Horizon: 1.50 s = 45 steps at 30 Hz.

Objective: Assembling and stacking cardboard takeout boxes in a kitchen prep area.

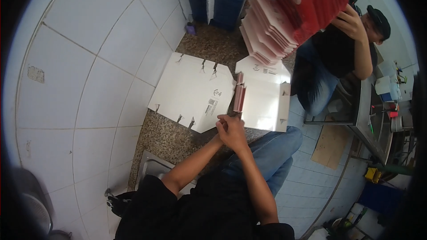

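My right hand point(234, 134) lies over my left hand point(219, 138) at the near edge of the counter, and the two touch. Its fingers are curled; whatever they hold, if anything, is hidden. The left hand's fingers are mostly covered by the right. Just beyond them on the left lies a flat white cardboard sheet point(187, 91) with slots cut along its edges and small dark print. To the right is a stack of white folded cardboard blanks point(262, 102) with red edges along its left side, its near left corner close to my right hand.
A co-worker's hand point(351, 22) holds a fanned bundle of red and white cardboard blanks point(307, 4) above the far right of the speckled counter point(209, 40). A tiled wall point(89, 84) borders the left. A sink point(153, 164) is nearby; a metal table point(364, 129) stands right.
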Motion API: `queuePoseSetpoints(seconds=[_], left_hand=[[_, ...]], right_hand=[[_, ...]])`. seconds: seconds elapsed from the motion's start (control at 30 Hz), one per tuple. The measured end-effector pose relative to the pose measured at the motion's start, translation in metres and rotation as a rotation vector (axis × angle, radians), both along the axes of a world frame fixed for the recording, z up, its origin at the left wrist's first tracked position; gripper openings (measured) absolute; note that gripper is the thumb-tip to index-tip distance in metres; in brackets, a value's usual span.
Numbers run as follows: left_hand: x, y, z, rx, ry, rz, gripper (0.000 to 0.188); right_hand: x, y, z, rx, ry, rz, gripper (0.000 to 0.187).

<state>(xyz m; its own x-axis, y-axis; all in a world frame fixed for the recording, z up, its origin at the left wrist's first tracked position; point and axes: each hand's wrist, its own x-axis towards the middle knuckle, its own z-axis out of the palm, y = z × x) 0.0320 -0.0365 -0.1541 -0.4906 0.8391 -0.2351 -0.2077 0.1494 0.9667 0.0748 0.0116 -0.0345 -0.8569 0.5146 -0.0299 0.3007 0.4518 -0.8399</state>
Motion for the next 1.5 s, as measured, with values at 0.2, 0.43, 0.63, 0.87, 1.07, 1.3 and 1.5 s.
queuePoseSetpoints(seconds=[0.2, 0.43, 0.63, 0.87, 1.07, 1.3, 1.5], left_hand=[[0.0, -0.022, 0.013, -0.091, 0.616, -0.139, 0.045], [-0.15, -0.113, 0.073, -0.503, 0.7, 0.318, 0.027], [-0.22, -0.131, 0.037, -0.751, 1.231, 0.438, 0.068], [-0.22, -0.126, 0.036, -0.789, 1.248, 0.465, 0.067], [-0.218, -0.129, 0.04, -0.765, 1.256, 0.47, 0.065], [-0.231, -0.13, 0.075, -0.474, 0.877, 0.626, 0.059], [-0.19, -0.104, 0.179, -0.035, -0.16, 0.254, 0.043]], right_hand=[[-0.031, -0.013, -0.038, 0.079, -0.009, -0.123, 0.047], [-0.03, -0.005, -0.073, -0.22, -0.207, -0.273, 0.07], [-0.042, -0.009, -0.055, -0.166, -0.135, -0.349, 0.063], [-0.063, 0.011, -0.038, -0.622, -0.022, -0.467, 0.052], [-0.082, 0.029, -0.038, -1.122, -0.044, -0.312, 0.042], [-0.033, 0.03, 0.003, -0.802, 0.061, -0.112, 0.035], [0.088, 0.065, 0.08, -0.656, 0.154, -0.186, 0.035]])
